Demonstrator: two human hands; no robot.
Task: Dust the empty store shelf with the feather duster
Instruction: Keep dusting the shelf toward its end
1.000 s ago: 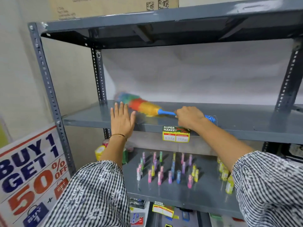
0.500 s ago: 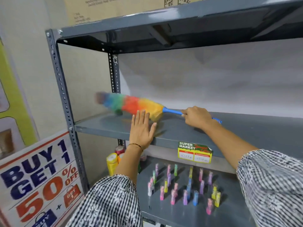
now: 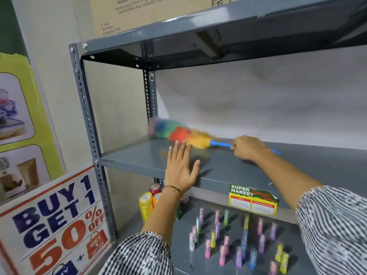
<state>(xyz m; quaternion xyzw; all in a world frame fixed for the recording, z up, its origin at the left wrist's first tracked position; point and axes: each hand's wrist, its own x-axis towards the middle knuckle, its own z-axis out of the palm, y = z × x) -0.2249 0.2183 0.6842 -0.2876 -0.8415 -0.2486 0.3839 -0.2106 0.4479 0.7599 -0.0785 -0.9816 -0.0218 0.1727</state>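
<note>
The empty grey metal shelf (image 3: 139, 155) runs across the middle of the head view. A rainbow feather duster (image 3: 178, 133) with a blue handle lies low over its back left corner, its head blurred. My right hand (image 3: 248, 146) is shut on the blue handle, whose end sticks out behind the wrist. My left hand (image 3: 181, 167) rests flat and open on the shelf's front edge, fingers spread, just in front of the duster's yellow end.
A darker shelf (image 3: 218, 20) hangs overhead with a cardboard box (image 3: 149, 10) on top. Below, several small coloured bottles (image 3: 238, 241) and yellow rolls (image 3: 146, 205) stand. A price tag (image 3: 252, 199) hangs on the front lip. A sale sign (image 3: 53, 225) leans at left.
The duster head has swept from beyond the shelf's left end back inward toward the rear corner. The camera has shifted left and closer; my left hand stays on the front edge.
</note>
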